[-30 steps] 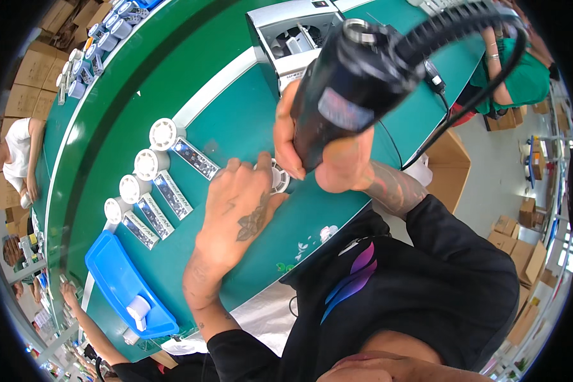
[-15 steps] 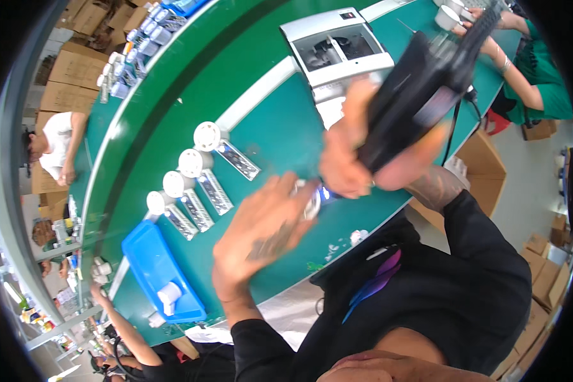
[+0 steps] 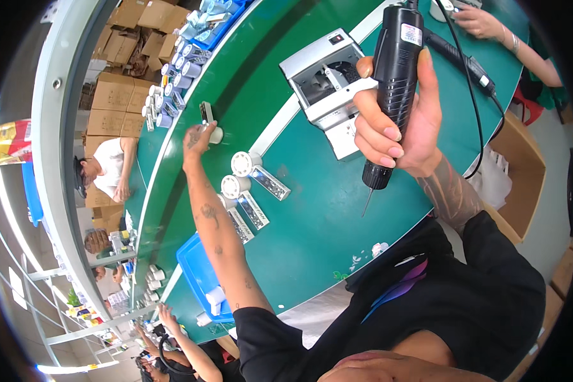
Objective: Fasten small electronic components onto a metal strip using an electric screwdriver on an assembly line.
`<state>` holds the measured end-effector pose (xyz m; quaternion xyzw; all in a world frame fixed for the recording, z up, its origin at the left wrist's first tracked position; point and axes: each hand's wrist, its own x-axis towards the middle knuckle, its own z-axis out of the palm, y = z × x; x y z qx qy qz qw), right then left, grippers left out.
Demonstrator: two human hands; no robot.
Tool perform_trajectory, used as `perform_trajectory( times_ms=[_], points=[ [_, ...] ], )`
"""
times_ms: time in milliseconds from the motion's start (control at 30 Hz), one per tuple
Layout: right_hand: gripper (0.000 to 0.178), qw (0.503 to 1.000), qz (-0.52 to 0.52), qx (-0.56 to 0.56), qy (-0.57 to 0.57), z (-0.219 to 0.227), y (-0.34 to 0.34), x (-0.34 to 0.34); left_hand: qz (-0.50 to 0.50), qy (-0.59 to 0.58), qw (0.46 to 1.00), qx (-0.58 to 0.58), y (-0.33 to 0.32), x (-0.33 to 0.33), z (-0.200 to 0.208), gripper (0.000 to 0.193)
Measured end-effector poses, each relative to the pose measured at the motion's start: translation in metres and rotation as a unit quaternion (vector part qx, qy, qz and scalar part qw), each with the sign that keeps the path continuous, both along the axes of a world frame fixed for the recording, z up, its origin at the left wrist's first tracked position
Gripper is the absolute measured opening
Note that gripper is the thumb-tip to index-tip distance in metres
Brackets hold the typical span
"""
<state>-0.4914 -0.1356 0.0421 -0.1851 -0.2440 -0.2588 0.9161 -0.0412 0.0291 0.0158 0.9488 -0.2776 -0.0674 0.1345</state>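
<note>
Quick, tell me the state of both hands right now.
Left hand: closed on a white round part at the green belt.
Right hand: closed, holding a black electric screwdriver, tip down.

My feed shows stacked cardboard boxes [image 3: 111,95], a person in white [image 3: 109,162] near them — and an open carton [image 3: 526,184] holding white material [image 3: 492,183].

Fan units [image 3: 236,186] on tabletop [image 3: 318,242], L of machine [image 3: 321,86]; tray [image 3: 194,261] nearer & further L, w/ cup [image 3: 216,298] in it; 2nd driver [image 3: 479,73] R of machine; carton [image 3: 523,184] past R edge.
</note>
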Motion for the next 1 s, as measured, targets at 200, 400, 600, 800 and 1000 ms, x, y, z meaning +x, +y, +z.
perform_trajectory(
  times_ms=[200, 400, 600, 800, 1000],
  points=[
    [0.072, 0.998, -0.047, 0.005, 0.038, -0.008, -0.020, -0.018, -0.097, -0.137, 0.985, 0.033, -0.033, -0.092, 0.020, 0.073],
    [0.075, 0.995, -0.084, -0.048, 0.033, 0.011, -0.013, -0.025, -0.149, 0.097, 0.953, 0.243, -0.012, -0.169, 0.042, 0.055],
    [0.051, 0.867, -0.422, -0.224, 0.143, 0.021, -0.006, -0.031, -0.353, -0.024, 0.933, 0.068, -0.004, -0.217, 0.019, 0.045],
    [0.040, 0.872, -0.395, -0.257, 0.131, 0.031, 0.001, 0.000, -0.385, -0.036, 0.920, 0.057, 0.009, -0.293, 0.013, 0.030],
    [0.037, 0.852, -0.394, -0.282, 0.197, 0.031, 0.005, 0.001, -0.353, -0.058, 0.931, 0.075, 0.021, -0.328, 0.012, 0.030]
  ],
)
